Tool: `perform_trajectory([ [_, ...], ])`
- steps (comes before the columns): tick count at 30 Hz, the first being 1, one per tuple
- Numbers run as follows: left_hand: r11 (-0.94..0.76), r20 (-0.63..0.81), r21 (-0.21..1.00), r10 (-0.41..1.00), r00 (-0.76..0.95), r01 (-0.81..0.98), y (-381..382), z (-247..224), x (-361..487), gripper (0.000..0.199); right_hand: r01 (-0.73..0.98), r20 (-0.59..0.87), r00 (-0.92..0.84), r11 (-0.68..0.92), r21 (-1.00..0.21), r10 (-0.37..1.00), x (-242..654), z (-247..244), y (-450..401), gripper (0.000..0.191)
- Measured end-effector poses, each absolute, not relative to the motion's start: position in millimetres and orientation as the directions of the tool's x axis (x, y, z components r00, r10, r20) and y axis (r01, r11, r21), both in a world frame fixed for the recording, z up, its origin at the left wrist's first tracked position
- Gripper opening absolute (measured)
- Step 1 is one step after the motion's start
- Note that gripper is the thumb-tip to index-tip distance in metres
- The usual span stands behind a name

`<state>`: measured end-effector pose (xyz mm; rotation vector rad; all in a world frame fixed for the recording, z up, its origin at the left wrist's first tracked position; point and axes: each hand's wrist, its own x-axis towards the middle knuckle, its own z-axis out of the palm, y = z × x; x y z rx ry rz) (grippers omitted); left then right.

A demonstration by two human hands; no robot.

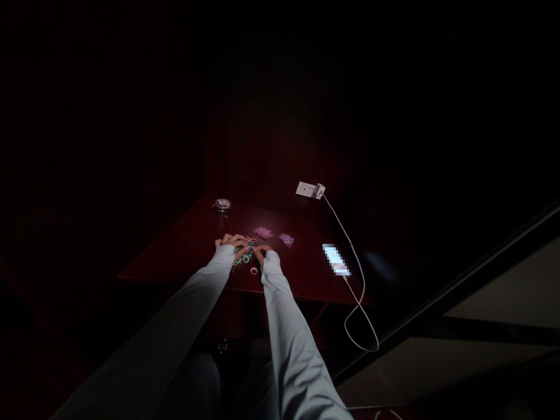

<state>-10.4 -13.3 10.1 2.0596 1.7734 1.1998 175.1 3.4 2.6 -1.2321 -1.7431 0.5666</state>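
Note:
A loose pile of small mixed-colour hair ties [246,258], with green, blue and yellow among them, lies on the dark red table [184,251]. My left hand [231,242] rests over the pile's left side, its fingers apart and curved. From the right, my right hand [262,251] reaches into the pile with thumb and fingertips close together; whatever they pinch is too small to make out. One pink hair tie [254,271] sits alone nearer the front edge. Beyond my hands are a pink heap of hair ties [263,233] and a purple heap [287,240].
At the table's back left stands a clear round container [223,205]. A lit phone [336,260] lies at the right, its white cable [350,239] looping past the edge up to a charger [319,190] in a wall socket [305,189]. The surroundings are very dark.

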Motion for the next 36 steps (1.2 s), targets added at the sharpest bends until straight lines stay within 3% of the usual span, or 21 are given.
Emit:
perform_trajectory([
  [16, -0.288, 0.482, 0.582, 0.876, -0.038, 0.760, -12, 4, -11, 0.015, 0.475, 0.402, -0.068, 0.384, -0.792, 0.913, 173, 2, 5, 0.024],
  [36, -0.273, 0.440, 0.628, 0.897, -0.043, 0.728, -18, 18, -8, 0.019, 0.471, 0.401, -0.082, 0.390, -0.791, 0.913, 174, 10, -2, 0.032],
])
